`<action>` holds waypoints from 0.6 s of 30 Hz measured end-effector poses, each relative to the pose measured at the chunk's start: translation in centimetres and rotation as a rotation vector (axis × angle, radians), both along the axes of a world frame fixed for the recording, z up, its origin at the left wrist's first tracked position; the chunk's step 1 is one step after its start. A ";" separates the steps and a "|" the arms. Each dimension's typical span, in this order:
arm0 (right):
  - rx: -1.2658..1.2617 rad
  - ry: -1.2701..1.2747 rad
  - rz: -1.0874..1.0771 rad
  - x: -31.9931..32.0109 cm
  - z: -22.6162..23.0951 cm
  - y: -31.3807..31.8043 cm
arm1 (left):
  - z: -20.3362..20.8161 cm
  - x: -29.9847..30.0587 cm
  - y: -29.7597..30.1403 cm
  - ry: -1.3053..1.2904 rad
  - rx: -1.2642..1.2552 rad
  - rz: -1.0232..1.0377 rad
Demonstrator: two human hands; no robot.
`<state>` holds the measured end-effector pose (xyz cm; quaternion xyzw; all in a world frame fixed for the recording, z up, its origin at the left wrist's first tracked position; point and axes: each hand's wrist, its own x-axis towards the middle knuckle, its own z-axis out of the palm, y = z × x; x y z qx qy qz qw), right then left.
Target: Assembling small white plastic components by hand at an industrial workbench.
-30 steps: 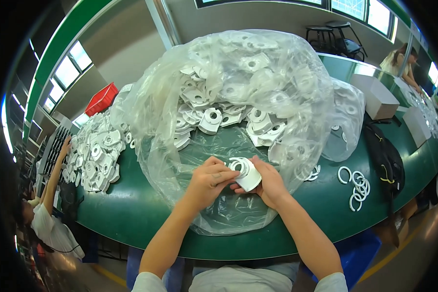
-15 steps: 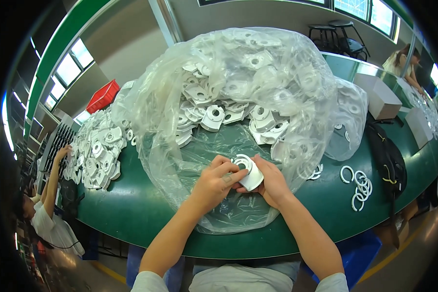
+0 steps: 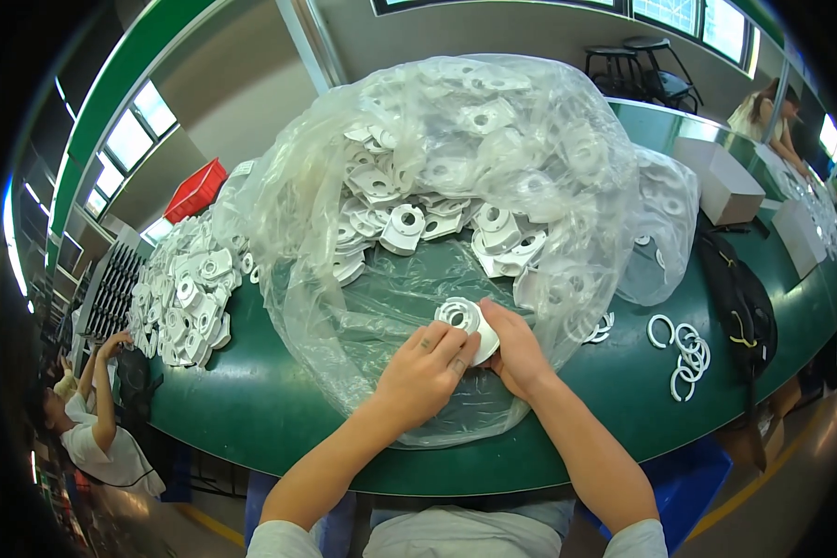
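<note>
A white plastic part [image 3: 483,337] with a round hole and a raised ring is held between my hands, above the near edge of the clear plastic bag [image 3: 363,344]. My right hand [image 3: 519,352] grips its right side, thumb along the edge. Curled fingers of my left hand [image 3: 423,372] press against its lower left side; their tips are partly hidden. Behind my hands, the bag holds a heap of similar white parts [image 3: 405,228]. White split rings [image 3: 690,353] lie on the green table [image 3: 567,432] to the right.
Another pile of white parts [image 3: 191,302] lies at the left, with a red crate [image 3: 195,191] beyond it. At the right are a black bag [image 3: 739,298] and white boxes [image 3: 721,181]. A person [image 3: 112,446] works at the left, another [image 3: 772,121] at the far right.
My left fingers have moved from the ring on top of the part down to its lower left side. The part has turned slightly in my right hand, showing the ring more fully.
</note>
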<state>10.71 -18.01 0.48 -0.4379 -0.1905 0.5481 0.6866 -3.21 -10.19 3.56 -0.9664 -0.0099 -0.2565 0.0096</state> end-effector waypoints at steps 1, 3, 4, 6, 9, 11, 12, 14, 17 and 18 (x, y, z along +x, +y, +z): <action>0.001 0.001 0.002 0.0 -0.2 0.1 | -0.2 0.0 0.1 0.001 0.001 0.002; 0.048 0.021 0.008 0.1 -0.5 0.1 | -0.9 0.0 0.4 -0.061 -0.277 -0.022; 0.049 0.020 0.007 0.1 -0.4 0.1 | -1.0 0.0 0.6 -0.062 -0.276 -0.023; 0.052 0.015 0.030 0.1 -0.2 0.0 | -1.2 -0.1 0.8 -0.089 -0.440 -0.052; 0.055 0.086 0.029 -0.1 0.5 0.0 | -1.0 -0.4 0.7 -0.237 -0.589 -0.070; 0.065 0.103 0.069 -0.1 1.0 -0.2 | -0.5 -0.4 0.9 -0.323 -0.559 0.026; 0.075 0.120 0.112 -0.1 1.1 -0.2 | -0.2 -0.4 1.1 -0.409 -0.524 0.123; 0.072 0.127 0.112 0.0 1.0 -0.2 | -0.3 -0.4 1.6 -0.404 -0.530 0.143; 0.062 0.140 0.085 -0.2 1.1 -0.2 | 0.2 -0.3 1.8 -0.362 -0.490 0.116; 0.057 0.146 0.054 -0.3 1.2 -0.2 | 0.4 -0.1 1.8 -0.323 -0.444 0.066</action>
